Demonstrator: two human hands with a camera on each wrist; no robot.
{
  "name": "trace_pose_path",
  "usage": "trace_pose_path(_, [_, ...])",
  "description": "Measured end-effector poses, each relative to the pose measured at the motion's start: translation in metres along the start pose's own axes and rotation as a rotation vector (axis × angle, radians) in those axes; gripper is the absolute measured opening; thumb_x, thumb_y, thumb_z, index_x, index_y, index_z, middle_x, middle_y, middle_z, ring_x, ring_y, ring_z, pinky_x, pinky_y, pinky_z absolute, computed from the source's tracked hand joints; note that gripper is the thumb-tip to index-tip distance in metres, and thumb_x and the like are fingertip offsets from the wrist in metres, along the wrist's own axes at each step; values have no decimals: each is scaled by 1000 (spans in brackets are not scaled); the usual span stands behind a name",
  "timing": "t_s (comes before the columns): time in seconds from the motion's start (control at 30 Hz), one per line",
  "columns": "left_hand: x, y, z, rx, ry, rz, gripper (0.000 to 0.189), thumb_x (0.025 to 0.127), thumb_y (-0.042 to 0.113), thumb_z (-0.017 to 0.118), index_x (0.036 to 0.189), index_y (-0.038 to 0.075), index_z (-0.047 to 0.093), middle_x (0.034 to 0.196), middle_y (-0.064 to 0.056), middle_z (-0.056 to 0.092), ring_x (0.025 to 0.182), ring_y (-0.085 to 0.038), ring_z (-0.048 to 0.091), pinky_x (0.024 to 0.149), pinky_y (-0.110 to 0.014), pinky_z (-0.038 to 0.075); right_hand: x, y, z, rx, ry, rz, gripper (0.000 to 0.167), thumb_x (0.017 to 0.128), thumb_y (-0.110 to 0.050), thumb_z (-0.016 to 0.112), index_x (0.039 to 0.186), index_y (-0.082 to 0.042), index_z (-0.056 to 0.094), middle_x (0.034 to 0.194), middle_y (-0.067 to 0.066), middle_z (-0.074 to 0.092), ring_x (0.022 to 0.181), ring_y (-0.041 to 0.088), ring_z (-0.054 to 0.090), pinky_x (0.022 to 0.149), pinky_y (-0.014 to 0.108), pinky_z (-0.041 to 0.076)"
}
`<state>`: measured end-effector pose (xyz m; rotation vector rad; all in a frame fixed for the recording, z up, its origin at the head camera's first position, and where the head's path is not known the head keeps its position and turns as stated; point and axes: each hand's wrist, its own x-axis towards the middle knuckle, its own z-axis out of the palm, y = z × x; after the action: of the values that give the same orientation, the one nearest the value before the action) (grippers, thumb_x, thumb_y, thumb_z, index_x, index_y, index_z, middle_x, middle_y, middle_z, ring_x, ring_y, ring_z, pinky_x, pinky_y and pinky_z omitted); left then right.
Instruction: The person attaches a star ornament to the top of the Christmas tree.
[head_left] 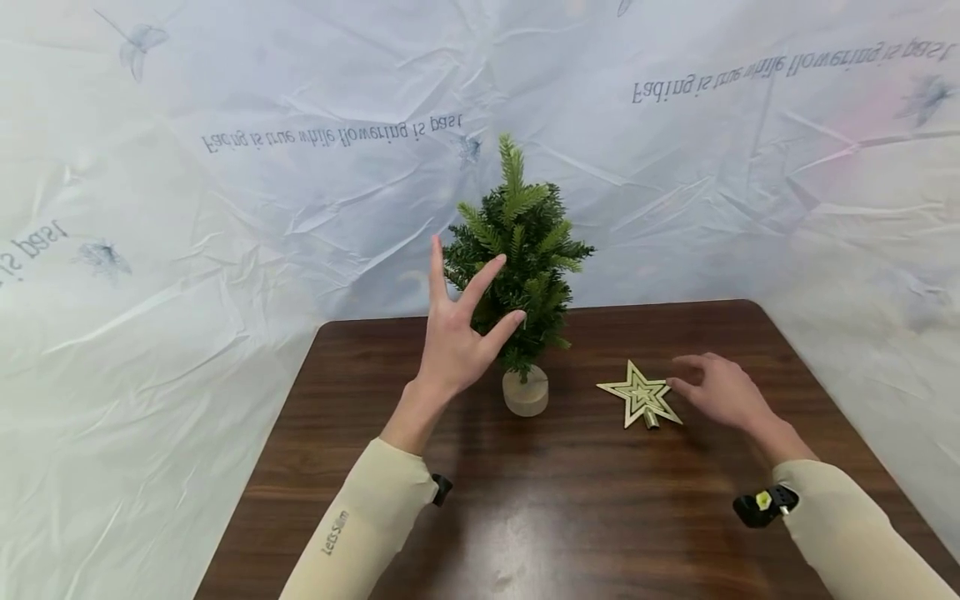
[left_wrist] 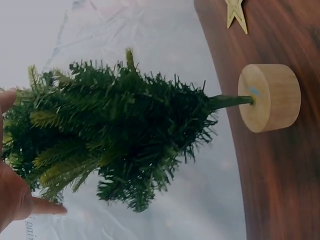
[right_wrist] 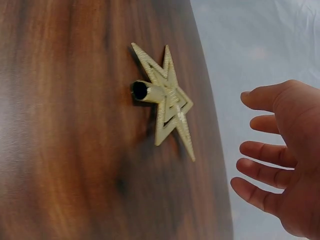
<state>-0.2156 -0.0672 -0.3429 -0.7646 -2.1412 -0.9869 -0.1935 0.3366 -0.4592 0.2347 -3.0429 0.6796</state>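
A small artificial Christmas tree stands upright on its round wooden base. My left hand, fingers spread, is in front of the tree's left side and overlaps its branches in the head view. To the right of the tree lies a gold star tree topper with a short hollow tube at its lower end. Just right of the star, my right hand hovers with fingers relaxed and nothing in them. In the right wrist view its fingers stand apart from the star.
Both things stand on a dark brown wooden table with rounded far corners. Behind and around it hangs a creased whitish plastic sheet with printed lettering. A small black device sits at the right wrist.
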Motion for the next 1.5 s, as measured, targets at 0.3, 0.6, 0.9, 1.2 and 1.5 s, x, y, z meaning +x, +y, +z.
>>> trace_pose_path(0.3, [-8, -2, 16, 61, 51, -115, 75, 91, 37, 85, 157, 25, 51, 173, -33, -3, 158, -59, -9, 116, -82, 16, -13, 8, 12, 60, -8, 34, 54, 104, -35, 69, 138, 6, 65, 133, 35, 65, 111, 52, 66, 84, 64, 53])
trace_pose_path(0.6, [-11, -5, 29, -30, 66, -160, 79, 92, 32, 85, 160, 24, 45, 175, -28, -7, 135, -55, 56, 104, -59, 52, -17, 15, 22, 138, -24, 79, 50, 100, -29, 74, 136, 4, 66, 105, 16, 76, 87, 25, 71, 71, 45, 54])
trace_pose_path(0.9, [-12, 0, 40, -51, 133, -219, 75, 96, 34, 81, 160, 24, 43, 174, -28, -14, 76, -45, 69, 56, -41, 42, -19, 22, 37, 145, -66, 83, 42, 96, -23, 76, 130, 2, 71, 90, 3, 73, 70, 13, 58, 66, 35, 45])
trace_pose_path(1.2, [-6, 3, 39, -62, 90, -252, 72, 97, 35, 79, 158, 23, 43, 174, -31, 1, 76, -48, 70, 62, -51, 53, -22, 24, 43, 152, -43, 127, 42, 94, -21, 78, 124, 7, 71, 90, 7, 73, 75, 14, 59, 69, 36, 47])
trace_pose_path(1.5, [-7, 1, 39, -52, 44, -257, 74, 97, 38, 79, 158, 20, 41, 163, -25, 36, 140, -60, 47, 101, -75, 46, -21, 23, 51, 182, -31, 149, 41, 93, -18, 77, 122, 11, 70, 84, 5, 69, 69, 15, 53, 68, 34, 42])
